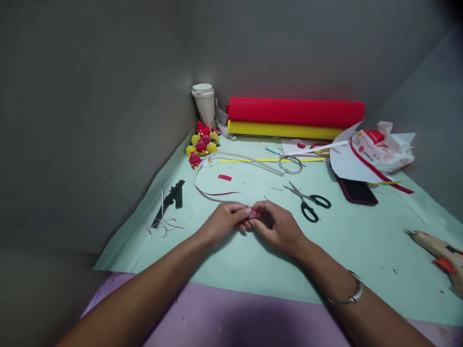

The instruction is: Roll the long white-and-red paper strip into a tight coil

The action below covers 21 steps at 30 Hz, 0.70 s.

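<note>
A small red paper coil (253, 213) is pinched between the fingertips of my left hand (231, 218) and my right hand (278, 222), just above the table. Both hands are closed around it and cover much of it. From the coil a thin paper strip (217, 194), red on one face and pale on the other, curves away to the left and back over the table. Scissors (306, 197) with black handles lie spread beyond my right hand. A short red paper piece (224, 178) rests beyond my left hand.
Red and yellow coiled-paper figures (201, 147) cluster by a white cup (204, 103). Behind are a red corrugated roll (296, 111) and a yellow roll (282, 129). Black strips (168, 202) lie left; a tape ring (290, 164), phone (358, 192), tissue pack (383, 147) and glue gun (434, 248) lie right.
</note>
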### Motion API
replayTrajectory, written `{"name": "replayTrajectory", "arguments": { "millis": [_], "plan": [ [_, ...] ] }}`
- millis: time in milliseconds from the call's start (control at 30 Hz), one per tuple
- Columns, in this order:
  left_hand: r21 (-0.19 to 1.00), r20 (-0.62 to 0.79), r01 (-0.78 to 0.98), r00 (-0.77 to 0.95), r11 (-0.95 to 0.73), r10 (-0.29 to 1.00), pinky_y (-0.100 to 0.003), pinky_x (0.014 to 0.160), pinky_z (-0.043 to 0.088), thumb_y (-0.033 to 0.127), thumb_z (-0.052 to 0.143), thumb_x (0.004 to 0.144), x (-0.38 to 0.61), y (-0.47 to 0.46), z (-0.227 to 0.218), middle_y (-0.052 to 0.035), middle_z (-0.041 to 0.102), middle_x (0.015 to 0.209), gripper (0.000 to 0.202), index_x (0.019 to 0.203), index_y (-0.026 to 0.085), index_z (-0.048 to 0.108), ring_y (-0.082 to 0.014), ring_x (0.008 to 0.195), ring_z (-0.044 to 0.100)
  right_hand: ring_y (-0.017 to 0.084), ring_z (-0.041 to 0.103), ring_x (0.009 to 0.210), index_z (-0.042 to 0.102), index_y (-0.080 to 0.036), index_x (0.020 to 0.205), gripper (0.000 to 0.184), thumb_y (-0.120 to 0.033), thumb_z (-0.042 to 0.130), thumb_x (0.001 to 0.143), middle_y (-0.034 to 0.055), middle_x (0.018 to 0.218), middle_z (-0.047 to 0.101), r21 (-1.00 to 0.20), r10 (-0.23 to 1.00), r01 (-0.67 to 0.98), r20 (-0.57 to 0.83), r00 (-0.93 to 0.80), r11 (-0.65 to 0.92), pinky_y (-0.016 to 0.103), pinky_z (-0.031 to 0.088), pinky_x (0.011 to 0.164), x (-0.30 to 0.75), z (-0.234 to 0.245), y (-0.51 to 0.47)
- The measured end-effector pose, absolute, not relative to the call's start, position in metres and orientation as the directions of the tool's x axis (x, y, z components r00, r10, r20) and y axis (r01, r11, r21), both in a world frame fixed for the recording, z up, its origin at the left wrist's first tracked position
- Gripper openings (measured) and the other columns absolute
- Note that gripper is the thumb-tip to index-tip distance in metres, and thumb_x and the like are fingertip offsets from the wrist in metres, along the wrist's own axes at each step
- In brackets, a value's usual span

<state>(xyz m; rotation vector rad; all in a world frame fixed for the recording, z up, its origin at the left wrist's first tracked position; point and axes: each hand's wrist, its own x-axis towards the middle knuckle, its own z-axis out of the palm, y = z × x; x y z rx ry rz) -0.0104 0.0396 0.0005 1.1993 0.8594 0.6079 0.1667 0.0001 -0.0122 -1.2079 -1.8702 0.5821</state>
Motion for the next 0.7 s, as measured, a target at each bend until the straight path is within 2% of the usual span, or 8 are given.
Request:
{"name": "replayTrajectory", "arguments": {
  "millis": [200, 467, 700],
  "plan": [
    [0.96, -0.254, 0.047, 0.555, 0.275, 0.792, -0.027, 0.064, 0.047, 0.039, 0.065, 0.083, -0.0104, 0.0386, 0.0023, -0.0063, 0.065, 0.071, 0.031, 0.083, 0.008, 0.069, -0.0125, 0.063, 0.057, 0.018, 0.059, 0.076, 0.059, -0.022, 0.098, 0.017, -0.019, 0.058, 0.081, 0.0034, 0.083, 0.066, -0.622, 0.879, 0.631, 0.407, -0.247, 0.465, 0.031, 0.046, 0.072, 0.1666, -0.0152, -0.0001],
    [0.949, -0.248, -0.016, 0.577, 0.315, 0.778, -0.027, 0.065, 0.046, 0.043, 0.065, 0.083, -0.0116, 0.0398, 0.001, -0.007, 0.066, 0.075, 0.033, 0.087, 0.01, 0.069, -0.0142, 0.068, 0.058, 0.016, 0.058, 0.074, 0.059, -0.022, 0.092, 0.015, -0.017, 0.059, 0.078, 0.0012, 0.08, 0.065, -0.695, 0.882, 0.549, 0.416, -0.22, 0.464, 0.029, 0.047, 0.072, 0.1665, -0.0108, 0.0009],
    [0.94, -0.247, -0.048, 0.591, 0.339, 0.768, -0.026, 0.066, 0.044, 0.041, 0.067, 0.082, -0.0126, 0.0399, 0.0009, -0.0058, 0.066, 0.075, 0.031, 0.084, 0.011, 0.07, -0.0122, 0.066, 0.056, 0.015, 0.058, 0.073, 0.06, -0.022, 0.094, 0.018, -0.016, 0.062, 0.078, 0.0, 0.08, 0.065, -0.676, 0.858, 0.537, 0.466, -0.219, 0.504, 0.028, 0.047, 0.072, 0.1671, -0.0128, 0.0014]
  ]
}}
